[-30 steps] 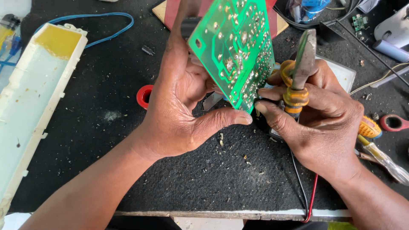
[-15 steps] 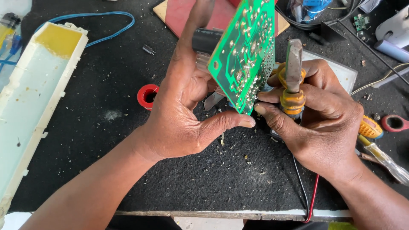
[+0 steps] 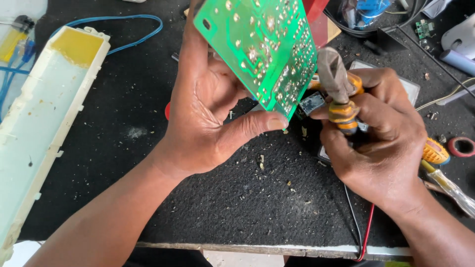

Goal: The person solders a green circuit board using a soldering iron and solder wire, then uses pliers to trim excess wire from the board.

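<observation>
Green circuit board (image 3: 262, 47) gripped by left hand (image 3: 208, 113) (solder side up); right hand (image 3: 376, 133) grips pliers (image 3: 341, 94)

Circuit board (image 3: 262, 49) between hands – long casing (image 3: 44, 123) far left, screwdriver (image 3: 445, 168) right (on mat (image 3: 247, 202)).

The board (image 3: 262, 47) is glossy green with shiny metal solder dots. The mat (image 3: 237, 198) is black, rough and matt. The casing (image 3: 44, 118) is smooth pale plastic.

Head view, close, straight down.
</observation>
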